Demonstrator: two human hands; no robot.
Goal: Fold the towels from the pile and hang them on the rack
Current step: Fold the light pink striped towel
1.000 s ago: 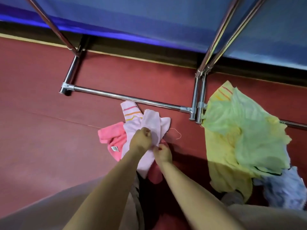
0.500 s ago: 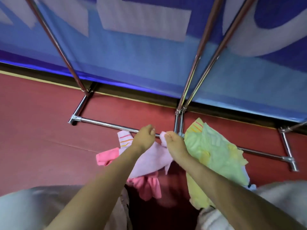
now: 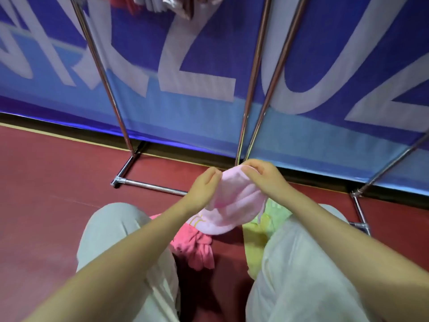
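I hold a pale pink towel up in front of me, above my knees. My left hand pinches its left upper edge, and my right hand grips the top edge on the right. The towel sags between the hands, a striped end hanging low at the left. Under it on the red floor lie a bright pink towel and a yellow-green towel, partly hidden by my legs. The chrome rack rises just beyond my hands, with some hung cloth at the top edge of the view.
A blue banner with large white letters stands behind the rack. The rack's base bar runs along the floor to the left, and a second rack foot stands at the right. My legs in light trousers fill the lower view.
Both hands have lifted the pale pink towel off the pile and raised it. My view has tilted up, showing more of the banner and rack posts, and my knees have come into view.
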